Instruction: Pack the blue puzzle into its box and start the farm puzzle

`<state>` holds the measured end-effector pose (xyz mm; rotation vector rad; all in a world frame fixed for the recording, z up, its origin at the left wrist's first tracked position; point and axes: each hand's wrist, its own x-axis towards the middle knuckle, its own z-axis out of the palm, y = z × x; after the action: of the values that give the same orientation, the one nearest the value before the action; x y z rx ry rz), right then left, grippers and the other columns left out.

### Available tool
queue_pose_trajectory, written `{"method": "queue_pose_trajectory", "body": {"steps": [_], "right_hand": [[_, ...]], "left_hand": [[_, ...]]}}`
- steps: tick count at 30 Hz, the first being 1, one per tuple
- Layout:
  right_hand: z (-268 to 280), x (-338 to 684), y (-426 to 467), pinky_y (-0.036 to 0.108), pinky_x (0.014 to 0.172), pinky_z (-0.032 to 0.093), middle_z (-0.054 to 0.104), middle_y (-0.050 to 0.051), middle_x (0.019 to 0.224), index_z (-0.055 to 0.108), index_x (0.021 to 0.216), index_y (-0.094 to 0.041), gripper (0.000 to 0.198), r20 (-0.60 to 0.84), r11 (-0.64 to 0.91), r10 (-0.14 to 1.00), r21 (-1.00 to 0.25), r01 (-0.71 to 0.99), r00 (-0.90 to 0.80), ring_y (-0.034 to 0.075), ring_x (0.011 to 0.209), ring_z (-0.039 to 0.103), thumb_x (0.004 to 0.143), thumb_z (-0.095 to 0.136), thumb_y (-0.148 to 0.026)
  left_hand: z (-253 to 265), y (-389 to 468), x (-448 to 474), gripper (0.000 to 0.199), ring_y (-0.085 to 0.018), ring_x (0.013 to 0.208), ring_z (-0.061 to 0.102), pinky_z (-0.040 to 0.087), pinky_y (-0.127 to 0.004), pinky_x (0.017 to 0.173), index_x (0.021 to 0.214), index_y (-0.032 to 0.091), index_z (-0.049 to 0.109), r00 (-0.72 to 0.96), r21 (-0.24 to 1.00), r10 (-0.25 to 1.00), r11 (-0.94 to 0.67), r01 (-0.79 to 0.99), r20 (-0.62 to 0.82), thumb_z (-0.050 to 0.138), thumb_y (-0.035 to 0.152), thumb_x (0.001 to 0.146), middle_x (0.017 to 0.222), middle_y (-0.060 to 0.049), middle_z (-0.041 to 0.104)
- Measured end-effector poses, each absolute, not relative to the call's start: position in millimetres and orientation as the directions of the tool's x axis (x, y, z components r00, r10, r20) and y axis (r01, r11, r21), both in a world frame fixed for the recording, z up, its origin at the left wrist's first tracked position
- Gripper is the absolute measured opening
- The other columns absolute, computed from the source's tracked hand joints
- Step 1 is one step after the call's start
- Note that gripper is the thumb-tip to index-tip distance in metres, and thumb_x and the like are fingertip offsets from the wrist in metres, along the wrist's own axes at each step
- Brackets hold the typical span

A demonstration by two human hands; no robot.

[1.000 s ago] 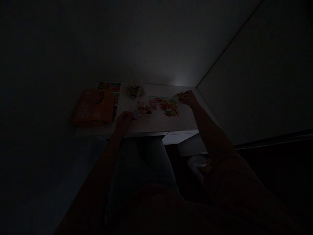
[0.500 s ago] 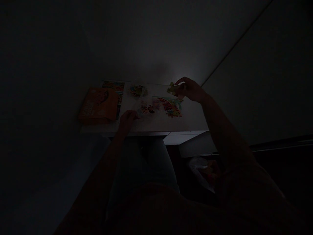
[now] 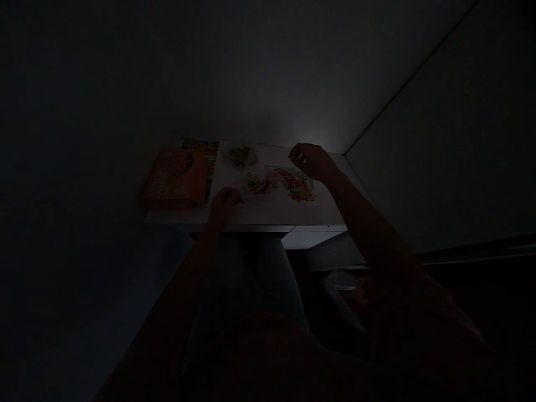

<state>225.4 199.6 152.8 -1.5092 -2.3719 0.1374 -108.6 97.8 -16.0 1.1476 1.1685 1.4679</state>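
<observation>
The scene is very dark. My left hand [image 3: 223,205] is closed at the near edge of a clear plastic bag [image 3: 246,192], pinching it. Inside the bag lie colourful jigsaw puzzle pieces [image 3: 258,185], some greenish. My right hand [image 3: 310,159] hovers above the far right of a partly joined jigsaw puzzle [image 3: 298,187] with a red shape on it. Its fingers are bent, with a gap between thumb and fingers, and no piece shows in them. The bag reaches up to the puzzle's left side.
An orange puzzle box [image 3: 176,177] lies at the left of the white table [image 3: 272,215], over a picture sheet [image 3: 201,146]. Another clear bag of pieces [image 3: 240,156] sits at the back. Walls rise behind and at the right. A plastic bag [image 3: 341,285] is on the floor.
My right hand has moved left and no longer holds the greenish joined pieces. Greenish pieces now show in the bag by my left hand. The view has shifted slightly.
</observation>
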Motion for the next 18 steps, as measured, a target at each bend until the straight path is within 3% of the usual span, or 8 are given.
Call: {"method": "queue_pose_trajectory", "body": {"steps": [3,5,7,10,13,18], "right_hand": [[134,267,204,0.045,0.12,0.065,0.09,0.021,0.146,0.088,0.142,-0.018,0.036,0.015,-0.02,1.0,-0.276,0.961,0.025,0.036,0.132,0.087,0.116,0.076,-0.04],[118,283,203,0.052,0.117,0.067,0.093,0.022,0.133,0.091,0.134,-0.02,0.048,-0.084,-0.157,0.986,-0.245,0.957,0.141,0.042,0.13,0.089,0.11,0.087,-0.061],[101,289,202,0.059,0.12,0.066,0.093,0.024,0.127,0.093,0.13,-0.022,0.066,-0.129,-0.203,0.975,-0.215,0.955,0.179,0.049,0.134,0.087,0.095,0.098,-0.078],[80,286,211,0.068,0.131,0.057,0.088,0.031,0.146,0.089,0.143,-0.021,0.097,-0.147,-0.25,0.963,-0.181,0.951,0.225,0.056,0.155,0.076,0.078,0.105,-0.091],[67,282,229,0.071,0.139,0.049,0.078,0.037,0.161,0.082,0.157,-0.014,0.121,-0.148,-0.275,0.956,-0.154,0.949,0.253,0.061,0.169,0.061,0.071,0.107,-0.096],[55,286,252,0.063,0.134,0.056,0.076,0.032,0.161,0.08,0.159,-0.013,0.107,-0.124,-0.232,0.969,-0.161,0.959,0.213,0.055,0.163,0.065,0.082,0.107,-0.083]], "left_hand": [[-15,98,-107,0.039,-0.02,0.086,0.075,0.064,-0.034,0.086,0.088,0.024,0.073,-0.167,0.985,0.98,-0.13,-0.112,0.111,0.089,0.057,0.1,0.082,-0.004,0.072],[-16,99,-106,0.041,-0.02,0.085,0.075,0.065,-0.034,0.086,0.087,0.024,0.072,-0.161,0.983,0.981,-0.13,-0.131,0.108,0.09,0.058,0.098,0.083,-0.004,0.074],[-17,100,-105,0.045,-0.021,0.085,0.076,0.067,-0.036,0.088,0.086,0.024,0.071,-0.15,0.981,0.983,-0.13,-0.141,0.109,0.092,0.063,0.096,0.083,-0.005,0.075],[-19,100,-106,0.054,-0.022,0.085,0.077,0.069,-0.037,0.089,0.084,0.025,0.069,-0.152,0.983,0.982,-0.132,-0.127,0.112,0.093,0.073,0.092,0.082,-0.005,0.074],[-20,100,-108,0.061,-0.023,0.086,0.079,0.07,-0.039,0.091,0.086,0.025,0.068,-0.144,0.984,0.982,-0.136,-0.115,0.119,0.093,0.08,0.09,0.083,-0.004,0.074],[-16,95,-110,0.054,-0.023,0.087,0.079,0.07,-0.038,0.089,0.087,0.025,0.07,-0.136,0.985,0.983,-0.14,-0.098,0.126,0.093,0.073,0.093,0.085,-0.005,0.077]]}}
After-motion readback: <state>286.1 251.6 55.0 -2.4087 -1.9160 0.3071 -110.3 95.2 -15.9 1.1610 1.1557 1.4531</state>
